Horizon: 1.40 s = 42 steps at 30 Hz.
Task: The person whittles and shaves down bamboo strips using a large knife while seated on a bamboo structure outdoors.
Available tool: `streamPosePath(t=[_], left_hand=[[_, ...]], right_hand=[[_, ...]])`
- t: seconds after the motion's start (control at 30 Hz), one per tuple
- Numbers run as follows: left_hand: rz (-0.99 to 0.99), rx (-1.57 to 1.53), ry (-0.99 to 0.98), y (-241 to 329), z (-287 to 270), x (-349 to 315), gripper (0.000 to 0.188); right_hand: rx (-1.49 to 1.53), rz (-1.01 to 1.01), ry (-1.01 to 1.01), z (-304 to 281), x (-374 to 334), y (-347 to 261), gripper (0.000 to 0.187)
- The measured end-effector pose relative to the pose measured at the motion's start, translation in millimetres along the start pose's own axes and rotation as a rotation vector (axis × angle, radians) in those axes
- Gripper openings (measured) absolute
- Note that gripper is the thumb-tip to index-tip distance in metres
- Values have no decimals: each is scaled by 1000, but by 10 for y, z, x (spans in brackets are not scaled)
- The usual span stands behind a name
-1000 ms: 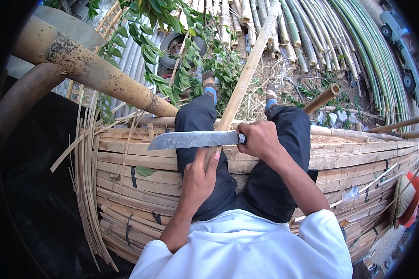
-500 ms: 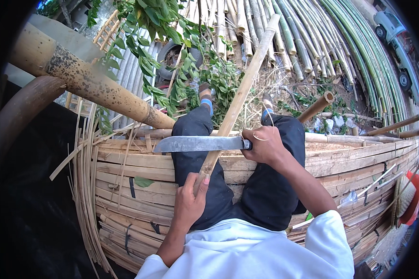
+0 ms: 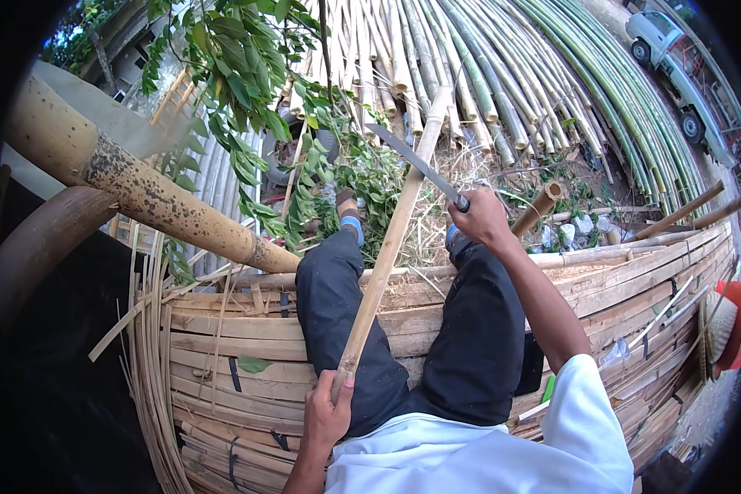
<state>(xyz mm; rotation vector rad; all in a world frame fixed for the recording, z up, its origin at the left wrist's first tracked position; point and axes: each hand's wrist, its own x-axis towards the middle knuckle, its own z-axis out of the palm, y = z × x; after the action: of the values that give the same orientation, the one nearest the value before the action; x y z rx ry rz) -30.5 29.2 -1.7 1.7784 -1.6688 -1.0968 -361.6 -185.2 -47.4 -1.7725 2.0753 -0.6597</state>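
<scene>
My left hand [image 3: 328,412] is closed round the near end of a long split bamboo strip [image 3: 387,267], thumb on top. The strip slants away from me between my legs, its far end close to the piled poles. My right hand [image 3: 480,217] grips the dark handle of a machete [image 3: 418,163]. Its blade points to the far left and crosses the strip in its far half; whether the edge touches the strip I cannot tell.
I sit on stacked bamboo slats [image 3: 230,350]. A thick spotted bamboo pole [image 3: 165,198] juts in from the left beside leafy branches [image 3: 230,74]. Bamboo poles [image 3: 502,74] lie ahead. A straw hat [image 3: 718,329] rests at right; a pale blue truck [image 3: 675,74] stands beyond.
My right hand has carried the machete farther out along the strip, and its blade has turned from crosswise to slanting away. My left hand has come slightly nearer my body with the strip's end.
</scene>
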Motion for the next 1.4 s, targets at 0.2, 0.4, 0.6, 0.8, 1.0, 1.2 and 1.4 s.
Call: streamPosePath(t=[0.2, 0.4, 0.6, 0.8, 1.0, 1.2, 1.4], left_hand=[[-28, 12, 9, -86, -17, -88, 32], [-11, 14, 2, -148, -23, -120, 32], [6, -57, -9, -326, 64, -160, 32], [-109, -123, -21, -330, 52, -117, 33], [-126, -59, -33, -405, 47, -153, 33], [-185, -17, -19, -396, 86, -150, 33], [-181, -108, 47, -340, 76, 119, 29]], right_hand=[[87, -57, -129, 20, 71, -20, 21], [-12, -469, -132, 36, 92, 76, 18], [200, -17, -82, 56, 259, 147, 21], [67, 97, -108, 40, 429, 194, 27], [-200, -450, -306, 97, 398, 73, 32], [215, 380, -8, 219, 791, 345, 40], [739, 385, -180, 426, 458, 239, 23]])
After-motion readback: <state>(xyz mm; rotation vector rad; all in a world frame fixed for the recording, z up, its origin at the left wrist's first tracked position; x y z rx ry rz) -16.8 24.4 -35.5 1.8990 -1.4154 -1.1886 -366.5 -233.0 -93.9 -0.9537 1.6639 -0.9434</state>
